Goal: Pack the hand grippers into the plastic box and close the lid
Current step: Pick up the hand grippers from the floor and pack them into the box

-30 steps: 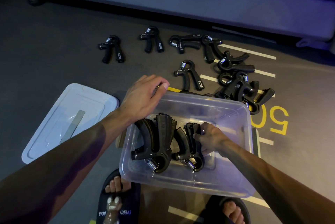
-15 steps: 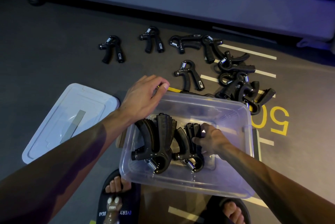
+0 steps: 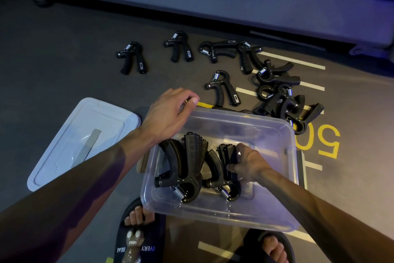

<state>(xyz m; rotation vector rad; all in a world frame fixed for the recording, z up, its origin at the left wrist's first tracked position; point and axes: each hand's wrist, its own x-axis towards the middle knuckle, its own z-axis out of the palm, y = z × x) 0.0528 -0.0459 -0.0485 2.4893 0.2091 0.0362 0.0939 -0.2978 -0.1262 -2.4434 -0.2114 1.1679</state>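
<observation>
Nearest the camera, two sandalled feet (image 3: pixel 138 216) stand at the near edge of the plastic box (image 3: pixel 213 218), which sits open on the dark floor. Almost nothing has shifted over the last second: the right hand (image 3: pixel 245 163) has only settled a little lower against the right-hand gripper (image 3: pixel 223 169) in the box, its fingers curled round the handles, which suggests that piece is being seated, not lifted out. Beside it, touching or nearly so, lies a left-hand cluster of grippers (image 3: pixel 185 167), handles pointing away and springs toward the near wall; the right half of the box holds nothing that can be made out. The left hand (image 3: pixel 168 111) has stayed at the far left corner of the rim, fingers loosely bent over the edge to steady it; whether they truly clasp the rim cannot be told. To the left, the lid (image 3: pixel 64 135) lies flat on the floor, well apart from the box. Farther off, loose hand grippers (image 3: pixel 221 88) lie scattered across the floor, with a tangled pile (image 3: pixel 283 100) at right, so packing seems barely begun.
</observation>
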